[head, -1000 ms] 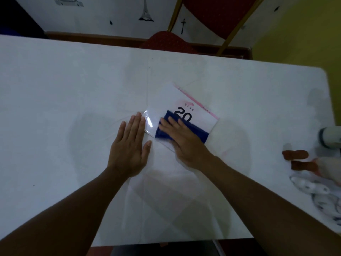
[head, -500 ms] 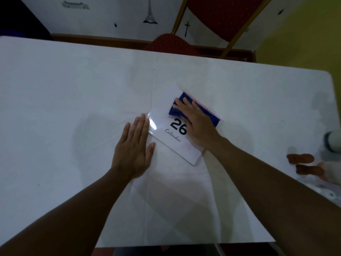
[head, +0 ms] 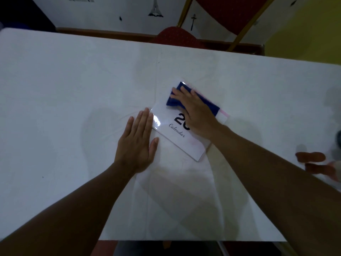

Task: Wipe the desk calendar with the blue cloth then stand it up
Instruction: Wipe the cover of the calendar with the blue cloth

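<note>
The white desk calendar (head: 181,140) lies flat and skewed on the white table (head: 73,89), its cover printed with large black digits and the word "Calendar". A folded blue cloth (head: 173,101) rests on the calendar's far end. My right hand (head: 196,113) lies flat on top of that cloth, pressing it down and hiding part of the digits. My left hand (head: 137,143) lies palm-down on the table, fingers together, its fingertips at the calendar's left corner.
A red chair (head: 174,36) with a gold frame stands behind the table's far edge. At the right edge lie two reddish-brown pieces (head: 311,157) and blurred pale objects. The table's near edge runs just below my forearms.
My right hand slid the blue cloth from the calendar's near middle up to its far end, uncovering the printed cover. My left hand stayed flat at the left corner.
</note>
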Demonstrator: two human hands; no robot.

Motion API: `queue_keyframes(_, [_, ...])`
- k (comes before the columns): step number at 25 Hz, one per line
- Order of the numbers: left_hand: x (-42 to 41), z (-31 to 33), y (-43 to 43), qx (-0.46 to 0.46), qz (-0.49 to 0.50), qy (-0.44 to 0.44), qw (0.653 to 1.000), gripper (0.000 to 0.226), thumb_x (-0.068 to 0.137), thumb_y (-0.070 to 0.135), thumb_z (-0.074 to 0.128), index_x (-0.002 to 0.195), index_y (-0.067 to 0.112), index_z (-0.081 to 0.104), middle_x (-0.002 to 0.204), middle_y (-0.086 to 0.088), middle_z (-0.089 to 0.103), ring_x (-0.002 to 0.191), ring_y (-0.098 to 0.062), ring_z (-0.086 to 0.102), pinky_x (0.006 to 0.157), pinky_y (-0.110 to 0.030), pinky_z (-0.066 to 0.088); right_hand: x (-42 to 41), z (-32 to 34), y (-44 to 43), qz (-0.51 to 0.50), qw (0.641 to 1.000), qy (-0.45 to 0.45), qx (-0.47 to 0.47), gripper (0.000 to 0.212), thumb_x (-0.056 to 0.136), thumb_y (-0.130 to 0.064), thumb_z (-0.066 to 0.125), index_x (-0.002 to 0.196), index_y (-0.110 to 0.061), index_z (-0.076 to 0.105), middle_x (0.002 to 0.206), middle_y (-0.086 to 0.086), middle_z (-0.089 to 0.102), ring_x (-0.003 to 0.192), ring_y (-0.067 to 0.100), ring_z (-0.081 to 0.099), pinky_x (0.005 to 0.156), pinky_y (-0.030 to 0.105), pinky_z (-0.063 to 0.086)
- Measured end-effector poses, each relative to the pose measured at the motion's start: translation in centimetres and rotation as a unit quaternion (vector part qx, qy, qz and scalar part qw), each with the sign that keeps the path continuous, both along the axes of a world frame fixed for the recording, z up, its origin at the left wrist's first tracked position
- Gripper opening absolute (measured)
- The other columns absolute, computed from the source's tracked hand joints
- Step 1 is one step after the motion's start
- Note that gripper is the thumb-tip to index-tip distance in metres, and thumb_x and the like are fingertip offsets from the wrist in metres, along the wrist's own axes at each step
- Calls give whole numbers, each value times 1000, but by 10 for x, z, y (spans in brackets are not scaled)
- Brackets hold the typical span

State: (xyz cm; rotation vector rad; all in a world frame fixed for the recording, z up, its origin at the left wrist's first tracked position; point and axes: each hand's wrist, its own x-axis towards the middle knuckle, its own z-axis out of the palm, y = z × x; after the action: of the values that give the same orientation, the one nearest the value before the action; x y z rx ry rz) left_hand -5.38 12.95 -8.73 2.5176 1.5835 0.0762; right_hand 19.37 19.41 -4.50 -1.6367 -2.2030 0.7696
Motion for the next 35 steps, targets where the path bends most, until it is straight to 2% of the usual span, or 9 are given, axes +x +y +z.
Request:
queue_keyframes(3, [0,-1,0,5,1,4,1000,74,107,49,20,167,7,7,177,-11,5,165,-22,2,133,-46,12,-5,-6,0,-21,999,-1,28,47,104,-1,46,150,-11,47,163,2,38,155,24,24,129,38,12])
queue_keyframes(6, [0,0,-1,5,1,4,1000,74,107,49,20,166,7,7,176,-12,5,165,-22,2,133,-47,13,-10,-5,-26,-152,988,32,23,47,107,-10,43,154,-16,42,165,1,34,154,9,15,126,21,0])
queue_keyframes(8, [1,2,-1,2,3,6,1000,74,107,49,20,167,7,7,177,-11,5,165,-22,2,132,-47,14,-16,0,-48,-170,985,37,3,47,109,-14,42,156,-16,39,166,0,32,152,4,11,126,20,-1])
queue_keyframes(11, [0,1,-1,1,3,7,1000,73,107,49,21,166,7,8,176,-12,5,165,-23,2,132,-48,15,-25,4,-96,-56,998,11,-9,50,108,-14,44,157,-15,37,167,-2,31,157,16,18,129,36,9])
queue_keyframes(15, [0,-1,0,7,1,1,1000,74,107,49,22,167,7,7,177,-11,4,165,-23,1,133,-47,13,-15,7,-98,33,999,3,-36,46,108,-16,44,154,-15,42,165,-2,35,156,14,20,128,28,6])
queue_keyframes(19, [-1,-3,-1,24,1,-15,1000,75,106,48,26,166,6,11,176,-12,9,164,-23,5,133,-46,12,-18,6,-23,2,1000,7,-21,46,108,-11,44,154,-14,41,166,1,33,156,21,21,123,21,0])
queue_keyframes(25, [0,1,-1,5,2,-11,1000,74,107,49,24,166,7,9,176,-12,8,164,-23,4,133,-46,10,-36,-3,-38,-63,998,11,-10,50,108,-12,43,158,-14,37,166,2,32,156,22,21,129,38,10])
queue_keyframes(31, [-1,-2,0,14,-3,-16,1000,76,106,49,25,167,8,6,176,-12,7,165,-23,3,133,-48,12,23,13,-108,152,987,-13,-43,51,106,-15,50,156,-18,41,165,-7,32,156,9,18,129,29,8])
queue_keyframes(35, [-2,-4,1,27,-6,-23,999,76,105,48,26,166,7,8,176,-13,10,164,-24,6,132,-48,12,26,13,-46,-61,995,34,-72,50,108,-9,44,157,-15,36,166,-2,29,154,8,11,128,35,9])
